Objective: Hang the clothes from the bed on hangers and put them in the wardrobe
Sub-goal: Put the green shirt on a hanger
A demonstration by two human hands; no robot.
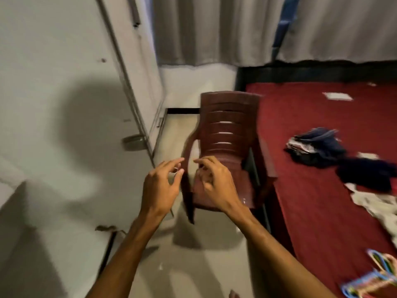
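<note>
Hands (160,186) (214,186) empty; clothes (318,149) on bed (311,201).

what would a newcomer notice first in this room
The left hand and the right hand are held out mid-frame, fingers loosely curled and holding nothing, in front of a dark brown plastic chair. To the right, the red bed carries a heap of dark clothes and a pale garment. A bunch of bright coloured hangers lies at the bed's lower right.
</note>
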